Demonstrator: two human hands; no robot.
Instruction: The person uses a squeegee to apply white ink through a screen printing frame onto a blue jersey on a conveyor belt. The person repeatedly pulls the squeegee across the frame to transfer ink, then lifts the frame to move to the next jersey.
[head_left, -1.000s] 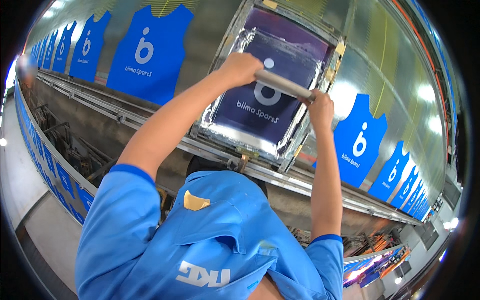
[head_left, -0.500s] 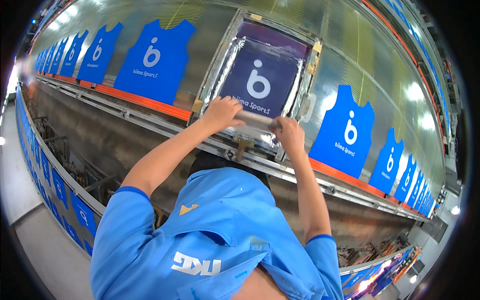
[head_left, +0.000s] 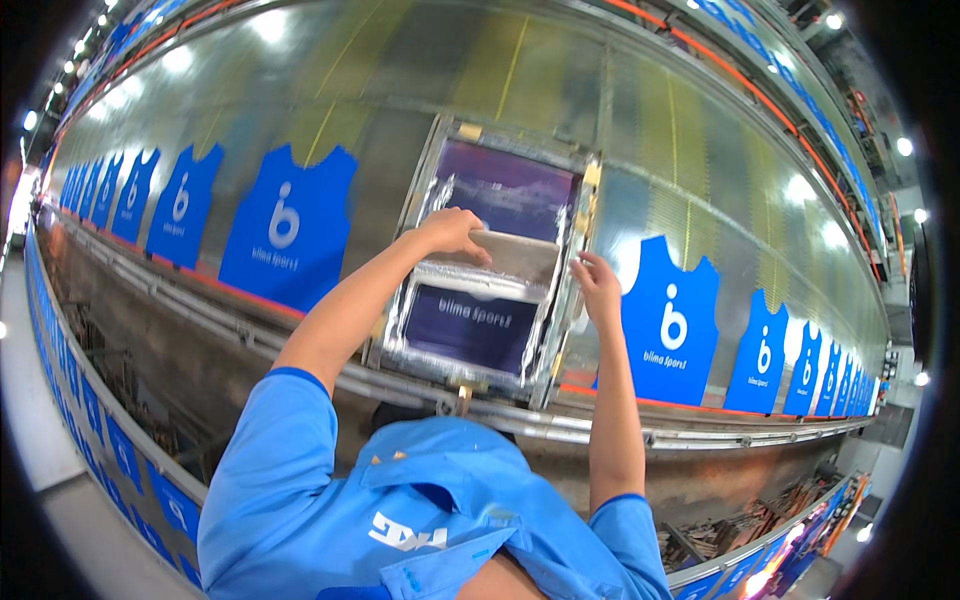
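A screen-printing frame (head_left: 422,180) with a dark mesh and shiny smeared edges lies on the long table in front of me. Across its middle rests a wide, flat squeegee (head_left: 520,258), greyish brown. My left hand (head_left: 450,235) is closed on the squeegee's left part, fingers over its top. Beyond the squeegee's other end, my right hand (head_left: 600,288) hovers by the frame's right rim, fingers loosely apart with nothing in them. White print shows through the near half of the mesh; the squeegee and left hand hide the part above it.
Blue sleeveless shirt panels (head_left: 320,225) with white prints lie in a row to the left. More blue panels (head_left: 650,330) continue to the right. A metal rail (head_left: 700,437) runs along the table's near edge. Behind me at lower left stands another table with printed panels (head_left: 110,410).
The squeegee has gone from the frame's near end to its middle, away from me. My right hand has let go of it and moved to the right rim. The whole view has shifted.
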